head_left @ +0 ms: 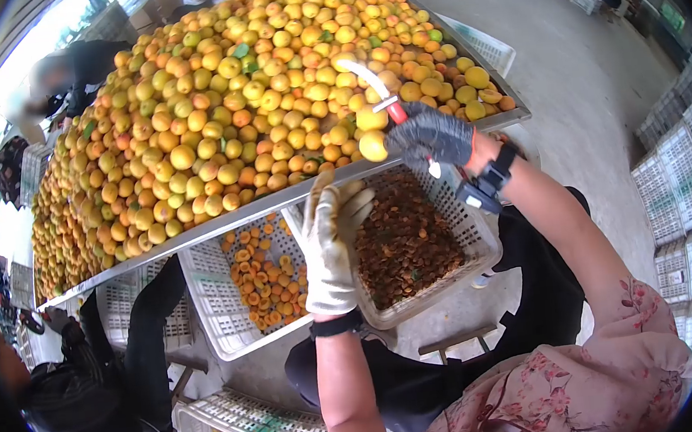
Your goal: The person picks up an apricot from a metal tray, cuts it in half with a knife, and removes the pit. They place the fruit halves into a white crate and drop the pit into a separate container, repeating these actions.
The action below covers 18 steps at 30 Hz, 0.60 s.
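Note:
My right hand, in a dark grey glove, is closed round the red handle of a small curved knife. The pale blade points up and left over the heap of apricots. One apricot sits right at that hand's fingertips. In a white glove, my left hand is open with its fingers stretched upward. It hovers over the adjoining rims of two crates, just below the table's front edge. Halved apricots lie in the left crate, and brown pits fill much of the right crate.
A metal-edged table carries the heap. Another person sits at the left, and one more is beyond the table. Below me stands a crate with more apricots. Stacked white crates line the right side.

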### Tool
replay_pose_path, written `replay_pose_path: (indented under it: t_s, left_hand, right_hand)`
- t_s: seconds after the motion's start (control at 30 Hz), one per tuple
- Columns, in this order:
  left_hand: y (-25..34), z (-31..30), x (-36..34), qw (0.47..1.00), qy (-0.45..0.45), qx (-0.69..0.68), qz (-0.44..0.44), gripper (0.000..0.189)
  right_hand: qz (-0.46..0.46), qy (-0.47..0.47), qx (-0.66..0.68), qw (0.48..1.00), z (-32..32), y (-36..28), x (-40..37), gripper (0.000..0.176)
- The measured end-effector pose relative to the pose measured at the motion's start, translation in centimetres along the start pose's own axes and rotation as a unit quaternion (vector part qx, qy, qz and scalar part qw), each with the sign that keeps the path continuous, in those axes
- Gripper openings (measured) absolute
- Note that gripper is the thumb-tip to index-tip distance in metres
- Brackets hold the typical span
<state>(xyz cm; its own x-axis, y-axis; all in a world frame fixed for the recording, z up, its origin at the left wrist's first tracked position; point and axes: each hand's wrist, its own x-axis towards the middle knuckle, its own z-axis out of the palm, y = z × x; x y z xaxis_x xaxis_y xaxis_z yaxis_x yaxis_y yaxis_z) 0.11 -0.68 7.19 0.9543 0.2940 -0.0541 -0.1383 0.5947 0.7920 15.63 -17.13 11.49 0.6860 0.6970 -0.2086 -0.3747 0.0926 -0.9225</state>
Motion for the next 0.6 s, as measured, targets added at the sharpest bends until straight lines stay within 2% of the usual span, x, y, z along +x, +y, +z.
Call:
replay_pose_path:
  t_s: [0.07,0.1,0.13,0.17,0.23,0.27,0.37,0.43,0.57,0.6]
  left_hand:
    - [-0.2,0.7,0.3,0.997,-0.043,-0.060,-0.018,0.053]
    - [-0.7,0.9,0.5,0.996,-0.035,-0.076,0.004,0.052]
    - [-0.8,0.8,0.7,0.997,-0.017,-0.071,0.018,0.051]
    - [-0.7,0.7,0.9,0.997,0.001,-0.067,0.033,0.050]
    - [-0.3,-0.2,1.3,0.998,0.018,-0.051,0.036,0.048]
    - [-0.1,-0.6,1.6,0.998,0.033,-0.036,0.034,0.046]
    - [0.1,-0.8,1.7,0.997,0.051,0.011,0.057,0.044]
    - [-0.2,-0.9,1.6,0.997,0.055,0.009,0.050,0.044]
    - [-0.5,-0.8,1.5,0.998,0.053,0.022,0.041,0.046]
    - [-0.1,-0.6,1.3,0.999,0.028,-0.006,0.019,0.047]
  right_hand:
    - [0.004,-0.055,0.028,0.998,1.2,1.7,0.3,0.021]
    - [-0.007,-0.089,0.058,0.994,2.0,2.5,0.7,0.017]
    - [-0.030,-0.081,0.056,0.995,2.9,2.7,0.7,0.013]
    - [0.004,-0.069,0.072,0.995,3.2,2.8,1.4,0.014]
    - [0.043,-0.134,0.147,0.979,3.0,3.7,2.2,0.014]
    - [0.042,-0.137,0.143,0.979,2.8,4.1,2.6,0.014]
    - [0.022,-0.121,0.205,0.971,2.8,3.9,2.8,0.017]
    - [-0.019,0.006,0.225,0.974,2.1,2.3,3.6,0.018]
    - [0.012,-0.025,0.177,0.984,1.0,3.8,2.6,0.018]
    - [0.008,-0.017,0.151,0.988,2.1,3.7,1.6,0.024]
